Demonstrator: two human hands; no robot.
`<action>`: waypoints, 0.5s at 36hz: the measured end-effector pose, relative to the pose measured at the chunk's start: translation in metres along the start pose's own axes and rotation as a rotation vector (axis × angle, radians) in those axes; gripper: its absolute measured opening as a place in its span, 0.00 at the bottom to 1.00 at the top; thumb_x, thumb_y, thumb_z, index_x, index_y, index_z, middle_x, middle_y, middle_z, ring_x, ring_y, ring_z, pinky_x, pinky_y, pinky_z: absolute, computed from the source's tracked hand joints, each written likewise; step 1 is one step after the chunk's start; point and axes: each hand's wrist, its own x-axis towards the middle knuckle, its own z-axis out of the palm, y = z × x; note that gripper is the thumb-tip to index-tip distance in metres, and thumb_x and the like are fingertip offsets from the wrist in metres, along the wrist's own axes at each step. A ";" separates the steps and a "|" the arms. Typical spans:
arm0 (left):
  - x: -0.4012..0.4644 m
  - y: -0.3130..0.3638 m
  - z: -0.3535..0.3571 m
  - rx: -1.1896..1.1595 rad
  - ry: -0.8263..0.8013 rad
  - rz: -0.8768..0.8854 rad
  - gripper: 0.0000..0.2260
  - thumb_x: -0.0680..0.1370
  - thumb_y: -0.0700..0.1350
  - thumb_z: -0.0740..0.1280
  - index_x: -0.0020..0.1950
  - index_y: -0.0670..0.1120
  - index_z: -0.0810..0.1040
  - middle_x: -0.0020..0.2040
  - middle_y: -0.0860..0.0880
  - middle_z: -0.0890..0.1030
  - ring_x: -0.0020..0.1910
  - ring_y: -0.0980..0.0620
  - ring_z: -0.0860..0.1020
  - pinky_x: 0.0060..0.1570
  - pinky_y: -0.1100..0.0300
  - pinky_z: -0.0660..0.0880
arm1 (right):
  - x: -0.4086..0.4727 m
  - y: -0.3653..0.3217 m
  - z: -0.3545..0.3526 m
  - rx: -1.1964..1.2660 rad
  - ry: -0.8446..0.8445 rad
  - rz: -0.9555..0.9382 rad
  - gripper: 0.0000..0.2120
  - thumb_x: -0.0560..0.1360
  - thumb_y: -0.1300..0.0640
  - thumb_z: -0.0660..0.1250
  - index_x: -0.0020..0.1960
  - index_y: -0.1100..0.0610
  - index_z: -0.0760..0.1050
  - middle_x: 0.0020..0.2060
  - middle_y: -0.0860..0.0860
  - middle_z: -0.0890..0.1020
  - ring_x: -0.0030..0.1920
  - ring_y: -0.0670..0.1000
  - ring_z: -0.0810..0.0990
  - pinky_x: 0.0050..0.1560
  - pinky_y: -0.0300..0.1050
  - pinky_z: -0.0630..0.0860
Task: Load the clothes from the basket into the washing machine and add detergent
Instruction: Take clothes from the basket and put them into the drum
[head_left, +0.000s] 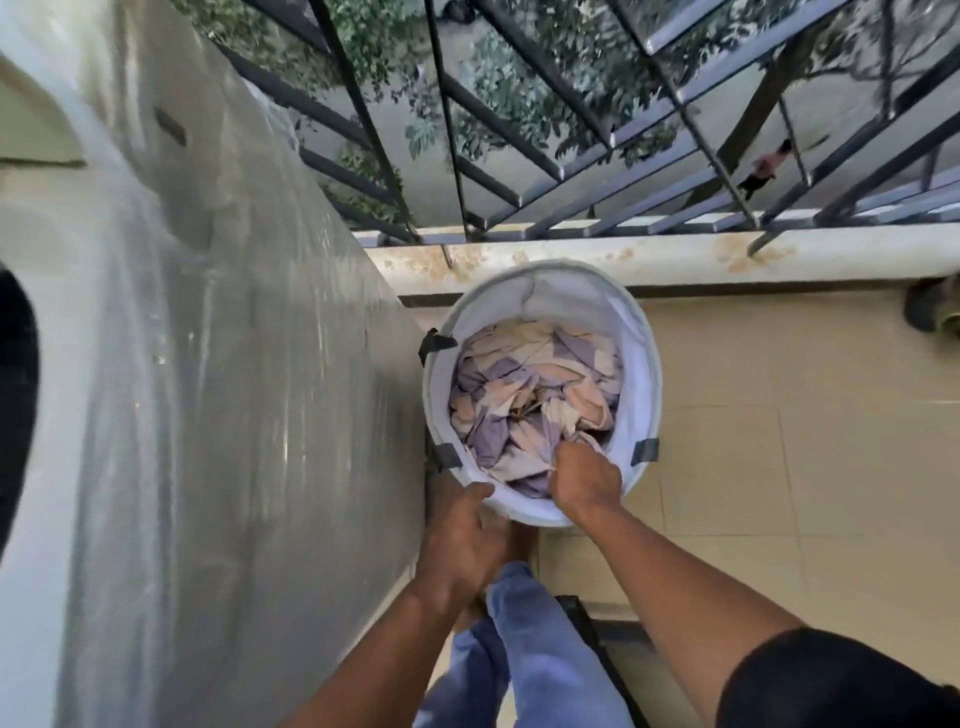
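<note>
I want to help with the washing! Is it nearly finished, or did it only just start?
Only just started. Nothing looks loaded yet: the basket still holds a heap of purple and cream clothes. Right now the right hand grips a bunch of that cloth, and the left hand holds the basket's near rim. Still left: moving the clothes into the washing machine beside it, then adding detergent, which isn't in view.

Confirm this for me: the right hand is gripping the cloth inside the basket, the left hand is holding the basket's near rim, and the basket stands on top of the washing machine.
One thing is off. In the head view the basket stands on the tiled floor beside the washing machine, not on top of it. The rest holds: the right hand grips the cloth inside, and the left hand holds the near rim.
</note>
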 end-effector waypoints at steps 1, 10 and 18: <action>-0.004 0.000 -0.001 -0.004 -0.007 0.001 0.21 0.81 0.48 0.66 0.74 0.53 0.72 0.67 0.49 0.79 0.62 0.51 0.78 0.62 0.61 0.73 | -0.004 0.000 -0.002 0.026 -0.001 0.018 0.10 0.78 0.56 0.66 0.58 0.54 0.79 0.60 0.54 0.82 0.62 0.59 0.80 0.59 0.49 0.75; -0.026 -0.004 -0.009 -0.030 -0.017 -0.023 0.21 0.82 0.47 0.66 0.75 0.49 0.72 0.72 0.50 0.77 0.70 0.51 0.75 0.65 0.63 0.70 | -0.020 -0.012 -0.018 0.079 0.005 0.053 0.09 0.80 0.58 0.64 0.59 0.56 0.78 0.59 0.56 0.82 0.60 0.60 0.81 0.55 0.50 0.77; -0.034 0.027 -0.021 -0.054 -0.068 -0.098 0.21 0.82 0.45 0.67 0.75 0.46 0.72 0.70 0.46 0.76 0.68 0.46 0.75 0.58 0.64 0.69 | -0.046 -0.029 -0.060 0.193 -0.014 0.082 0.09 0.82 0.57 0.62 0.57 0.58 0.78 0.58 0.58 0.83 0.58 0.61 0.82 0.47 0.48 0.74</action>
